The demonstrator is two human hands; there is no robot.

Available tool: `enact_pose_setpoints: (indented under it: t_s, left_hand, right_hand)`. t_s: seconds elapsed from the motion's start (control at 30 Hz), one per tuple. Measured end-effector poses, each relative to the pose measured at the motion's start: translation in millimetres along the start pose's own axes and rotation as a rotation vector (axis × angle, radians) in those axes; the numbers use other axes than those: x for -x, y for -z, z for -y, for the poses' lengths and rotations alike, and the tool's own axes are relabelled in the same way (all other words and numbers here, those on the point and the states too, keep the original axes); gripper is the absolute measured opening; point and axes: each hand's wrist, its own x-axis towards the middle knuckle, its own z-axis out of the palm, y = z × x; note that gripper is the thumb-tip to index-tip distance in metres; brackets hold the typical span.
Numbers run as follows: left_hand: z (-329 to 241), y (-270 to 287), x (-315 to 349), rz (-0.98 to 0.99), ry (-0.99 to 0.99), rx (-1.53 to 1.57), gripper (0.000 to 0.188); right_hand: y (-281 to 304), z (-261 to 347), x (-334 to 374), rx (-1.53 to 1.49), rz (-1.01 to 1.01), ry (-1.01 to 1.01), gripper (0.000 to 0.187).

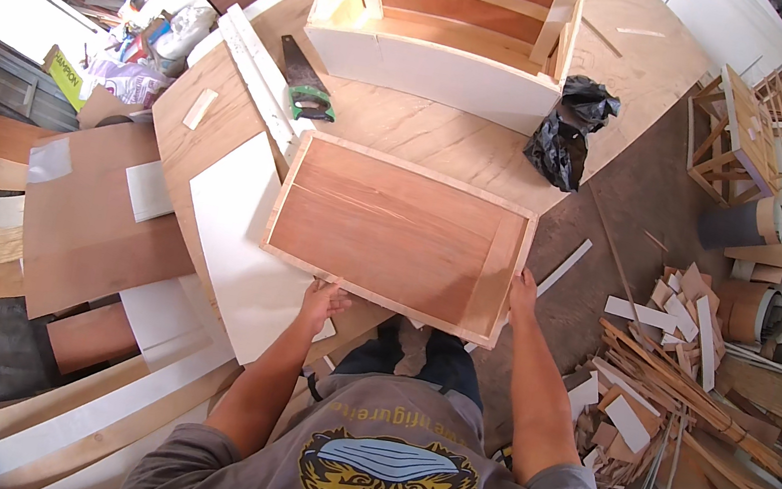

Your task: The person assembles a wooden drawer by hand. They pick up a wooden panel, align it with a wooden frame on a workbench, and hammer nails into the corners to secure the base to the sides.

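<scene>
A shallow framed wooden panel (394, 225), brown inside a paler raised rim, lies in front of me at the near edge of the worktable. Its right end is gripped by my right hand (523, 293), the fingers partly hidden by the rim. At the panel's near edge, left of the middle, my left hand (324, 303) is open with its fingers apart, close against the rim. A white sheet (245, 243) lies to the left of the panel, partly under it. Beyond stands an open wooden cabinet carcass (427, 73) with a white near side.
A handsaw (306, 80) and a long white strip (260, 73) lie on the worktable (399, 122). Black plastic bags (559, 148) sit by the carcass. Offcuts (640, 403) are heaped on the floor at right. Boards (103, 212) are stacked at left.
</scene>
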Motion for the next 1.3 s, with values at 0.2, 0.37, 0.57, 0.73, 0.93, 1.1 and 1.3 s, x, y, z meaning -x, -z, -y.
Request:
enact_pose_setpoints:
  t_s: [0.2, 0.37, 0.57, 0.73, 0.93, 1.1, 1.3]
  left_hand:
    - [25, 1, 4, -0.400, -0.417, -0.533, 0.049]
    - [11, -20, 38, -0.424, -0.848, -1.346, 0.067]
    - [1, -31, 29, -0.281, -1.112, -1.649, 0.071]
    - [8, -27, -3, -0.251, -1.156, -1.730, 0.075]
    - [-2, -35, -4, -0.184, -1.117, -1.721, 0.077]
    - [-21, -46, 18, -0.125, -1.104, -1.655, 0.083]
    - [-36, -51, 23, -0.208, -1.226, -1.642, 0.079]
  right_hand:
    - [3, -16, -7, 0.099, -0.038, 0.048, 0.035]
    - [17, -34, -3, 0.148, 0.024, -0.161, 0.035]
    - [23, -37, 2, 0.100, 0.096, -0.265, 0.028]
    - [28, -20, 7, 0.091, 0.099, -0.223, 0.026]
    - [33, 31, 18, -0.003, 0.114, -0.204, 0.026]
    - [39, 71, 23, -0.147, 0.183, -0.215, 0.034]
    - [41, 131, 29, -0.189, 0.255, -0.069, 0.053]
